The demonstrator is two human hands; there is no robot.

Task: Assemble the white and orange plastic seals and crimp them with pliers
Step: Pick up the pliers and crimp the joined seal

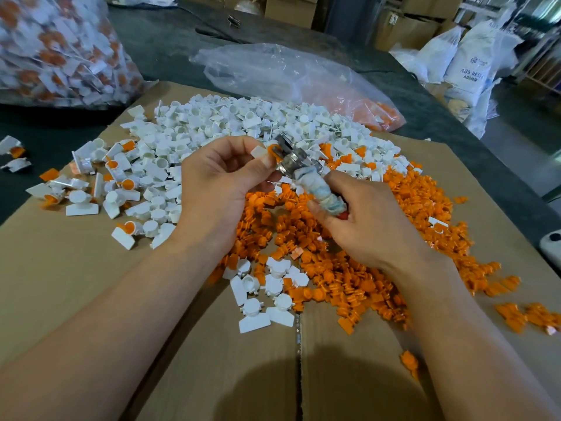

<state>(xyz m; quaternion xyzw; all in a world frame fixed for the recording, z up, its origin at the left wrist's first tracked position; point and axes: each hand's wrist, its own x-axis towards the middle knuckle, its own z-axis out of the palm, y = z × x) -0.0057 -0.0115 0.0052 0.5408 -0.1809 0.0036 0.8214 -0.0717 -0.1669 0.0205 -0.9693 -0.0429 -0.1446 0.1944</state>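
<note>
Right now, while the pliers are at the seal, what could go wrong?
1. The left hand pinches the seal right beside the head of the pliers; its fingers could get nipped.
2. The right hand grips cloth-wrapped handles; the cloth may slip and the crimp could come out crooked.
3. If dropped, the seal could get lost among the loose orange pieces below.

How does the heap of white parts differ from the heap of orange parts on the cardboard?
The white parts each have a round cup with a flat tag; the orange parts are smaller ribbed plugs. The white parts lie farther away, to the left; the orange parts lie nearer, to the right. Both lie loose on the cardboard.
</note>
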